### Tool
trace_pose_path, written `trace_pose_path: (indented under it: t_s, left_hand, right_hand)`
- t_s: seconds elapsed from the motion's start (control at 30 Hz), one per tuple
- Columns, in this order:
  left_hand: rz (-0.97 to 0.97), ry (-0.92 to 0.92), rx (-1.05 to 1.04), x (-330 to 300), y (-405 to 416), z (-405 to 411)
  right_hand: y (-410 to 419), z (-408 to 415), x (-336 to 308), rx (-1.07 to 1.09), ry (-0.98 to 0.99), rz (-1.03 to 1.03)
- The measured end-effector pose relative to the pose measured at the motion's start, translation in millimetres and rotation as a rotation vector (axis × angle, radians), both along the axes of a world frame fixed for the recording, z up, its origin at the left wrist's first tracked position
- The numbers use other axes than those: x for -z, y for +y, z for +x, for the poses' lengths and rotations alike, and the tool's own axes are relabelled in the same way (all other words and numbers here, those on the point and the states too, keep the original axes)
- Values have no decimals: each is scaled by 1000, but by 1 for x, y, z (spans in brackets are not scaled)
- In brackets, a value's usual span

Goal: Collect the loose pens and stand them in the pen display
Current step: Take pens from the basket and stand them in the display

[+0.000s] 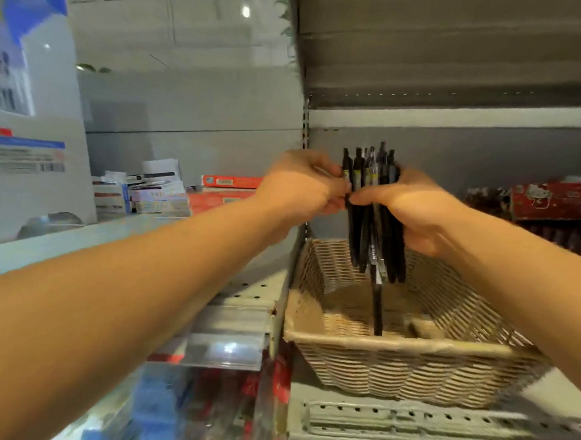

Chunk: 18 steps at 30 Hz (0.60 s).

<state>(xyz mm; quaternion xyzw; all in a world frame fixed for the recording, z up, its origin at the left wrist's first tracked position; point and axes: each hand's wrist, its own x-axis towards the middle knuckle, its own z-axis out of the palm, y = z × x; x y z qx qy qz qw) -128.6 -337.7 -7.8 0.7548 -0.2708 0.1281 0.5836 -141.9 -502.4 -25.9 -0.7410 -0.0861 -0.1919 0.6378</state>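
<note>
A bundle of several black pens (372, 234) stands upright above a woven wicker basket (443, 359) on the grey shelf. My right hand (414, 209) grips the bundle from the right, fingers wrapped behind it and thumb across the front. From the left, my left hand (304, 187) pinches the pens with its fingertips near the clips. One pen (377, 308) hangs lower than the others, its tip reaching down into the basket. The basket's floor looks bare apart from that pen.
A vertical shelf upright (305, 126) stands just left of the basket. Paper packs and red boxes (223, 192) lie on the left shelf. A red printed box (556, 200) sits at the far right. A clear price rail (222, 347) runs along the shelf edge below.
</note>
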Motion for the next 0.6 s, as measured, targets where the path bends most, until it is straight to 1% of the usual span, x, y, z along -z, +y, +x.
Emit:
trace_pose_path:
  t_s: [0.07, 0.13, 0.2, 0.33, 0.4, 0.5, 0.6]
  left_hand:
    - [58, 54, -10, 9, 7, 2]
    - [137, 144, 20, 19, 10, 4]
    - [265, 202, 64, 28, 7, 5]
    - [477, 216, 127, 29, -4, 8]
    - [591, 227, 133, 28, -6, 10]
    - [662, 321, 182, 29, -8, 12]
    - [626, 398, 231, 28, -13, 16]
  right_hand:
    - [6, 4, 13, 80, 20, -48]
    - [10, 3, 28, 130, 81, -108]
    - [7, 0, 41, 160, 141, -161]
    - [-2, -9, 49, 162, 233, -208]
    - [-4, -11, 52, 131, 308, -275]
    - [-3, -11, 60, 91, 414, -335]
    - [-6, -8, 64, 64, 405, -328]
